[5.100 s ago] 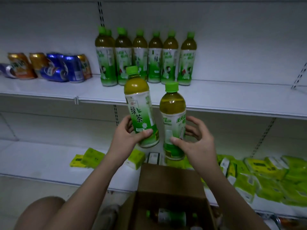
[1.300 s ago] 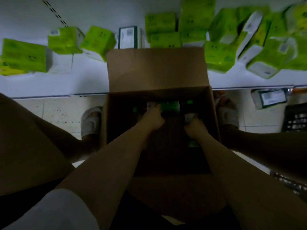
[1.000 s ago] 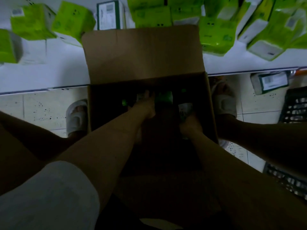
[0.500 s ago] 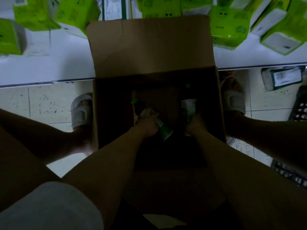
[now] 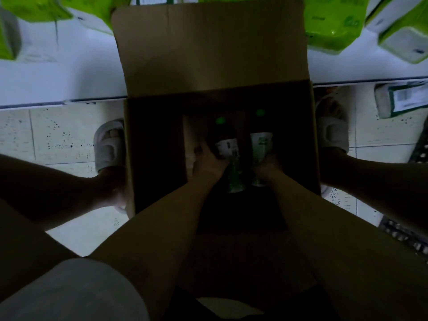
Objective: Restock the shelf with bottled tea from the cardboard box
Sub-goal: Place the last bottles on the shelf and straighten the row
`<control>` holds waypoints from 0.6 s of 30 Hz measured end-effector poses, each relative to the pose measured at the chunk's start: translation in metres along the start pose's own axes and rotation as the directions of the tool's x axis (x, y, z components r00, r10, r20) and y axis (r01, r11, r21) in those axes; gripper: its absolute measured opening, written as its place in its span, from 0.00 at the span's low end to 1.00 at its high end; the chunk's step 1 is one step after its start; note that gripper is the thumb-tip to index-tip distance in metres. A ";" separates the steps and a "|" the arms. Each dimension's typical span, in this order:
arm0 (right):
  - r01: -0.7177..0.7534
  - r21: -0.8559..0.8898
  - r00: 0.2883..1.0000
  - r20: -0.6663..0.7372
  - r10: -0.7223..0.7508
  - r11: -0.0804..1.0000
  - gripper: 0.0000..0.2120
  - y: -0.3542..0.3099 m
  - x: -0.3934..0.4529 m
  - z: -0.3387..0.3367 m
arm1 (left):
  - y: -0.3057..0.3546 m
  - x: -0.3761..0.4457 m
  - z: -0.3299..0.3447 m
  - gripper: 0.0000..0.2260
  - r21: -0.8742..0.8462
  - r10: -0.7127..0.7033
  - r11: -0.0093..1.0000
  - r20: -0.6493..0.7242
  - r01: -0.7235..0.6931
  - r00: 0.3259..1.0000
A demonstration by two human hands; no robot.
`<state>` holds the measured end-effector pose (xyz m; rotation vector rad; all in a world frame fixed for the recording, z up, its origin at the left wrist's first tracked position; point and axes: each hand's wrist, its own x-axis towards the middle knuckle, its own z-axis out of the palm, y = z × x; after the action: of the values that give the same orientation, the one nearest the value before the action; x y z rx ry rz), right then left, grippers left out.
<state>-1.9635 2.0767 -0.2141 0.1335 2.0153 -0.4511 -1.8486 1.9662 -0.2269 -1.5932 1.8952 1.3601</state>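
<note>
I look straight down into an open cardboard box (image 5: 311, 140) on the floor between my feet. Its inside is dark. My left hand (image 5: 206, 162) is wrapped around a green-capped tea bottle (image 5: 228, 147) with a white and green label. Just to its right, my right hand (image 5: 269, 165) grips a second tea bottle (image 5: 260, 142) of the same kind. Both bottles point their caps away from me and sit side by side inside the box. The box's far flap (image 5: 208, 42) stands open against the low shelf.
A white bottom shelf (image 5: 58, 77) runs across the top, holding several lime-green packs (image 5: 331, 26). A small boxed item (image 5: 403, 98) lies on the tiled floor at right, beside a dark crate (image 5: 416, 242). My sandalled feet (image 5: 108, 144) flank the box.
Earlier I held two bottles up at the shelf; since then I bent over the box. In the last half second both hands turned their bottles parallel and drew them together.
</note>
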 end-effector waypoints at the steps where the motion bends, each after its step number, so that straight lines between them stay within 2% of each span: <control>1: 0.020 0.002 1.000 -0.012 -0.019 1.000 0.39 0.001 0.001 0.001 | -0.001 0.003 0.001 0.46 -0.064 -0.044 0.997 0.042 0.047 0.998; 3: 0.020 0.028 1.000 0.005 -0.020 0.999 0.41 0.002 0.004 0.003 | 0.004 0.006 0.006 0.36 -0.118 -0.059 0.990 0.150 0.077 0.987; 5: 0.017 0.070 1.000 0.022 -0.019 0.997 0.39 -0.001 0.002 0.003 | 0.012 0.007 0.011 0.24 -0.183 -0.042 0.979 0.242 0.088 0.969; 7: 0.014 0.079 1.000 0.015 -0.015 0.997 0.39 0.000 0.001 0.001 | 0.022 0.006 0.011 0.19 -0.217 -0.059 0.969 0.263 0.118 0.963; 10: 0.041 0.071 0.998 0.037 -0.044 0.997 0.39 0.002 -0.006 -0.001 | 0.023 0.007 0.010 0.19 -0.221 -0.064 0.967 0.283 0.130 0.957; 14: 0.028 0.153 0.995 0.091 -0.042 0.988 0.29 0.011 -0.023 -0.002 | 0.011 -0.001 -0.002 0.19 -0.076 -0.003 0.997 0.226 0.021 0.974; 16: 0.028 0.211 0.993 0.103 -0.051 0.977 0.26 0.012 -0.035 -0.001 | 0.006 -0.006 -0.013 0.19 -0.122 0.016 0.992 0.270 0.018 0.963; 18: 0.043 0.258 0.992 0.106 -0.073 0.965 0.27 0.013 -0.044 -0.001 | 0.006 -0.015 -0.028 0.24 -0.181 0.068 0.983 0.286 -0.015 0.956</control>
<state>-1.9403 2.0934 -0.1784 0.2030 1.8461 -0.7396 -1.8407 1.9521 -0.1995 -1.3433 1.6800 1.7181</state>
